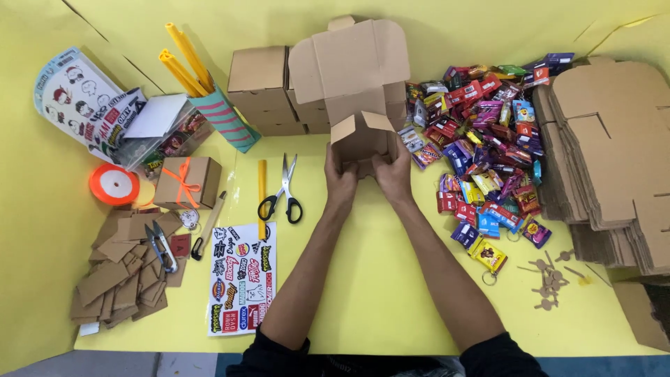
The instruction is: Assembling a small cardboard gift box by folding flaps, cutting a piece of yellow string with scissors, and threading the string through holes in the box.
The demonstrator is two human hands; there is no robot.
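Left of the half-folded brown corrugated cardboard box (359, 91) are lying an orange ribbon spool (113, 184), a small brown gift box tied with an orange bow (187, 183) and black-handled scissors (282, 190). The box itself is standing near the middle of the yellow table (377, 293), its lid flaps gaping upward. The left hand (340, 179) and right hand (393, 174) are clasping its lower front, fingers curled around the wall and pressing inward. It looks light but creasable, best gripped along the folded edges. Right of the box, colourful candy packets (488, 139) and flat cardboard blanks (614, 153) are piling up. The fingertips are hiding behind the card.
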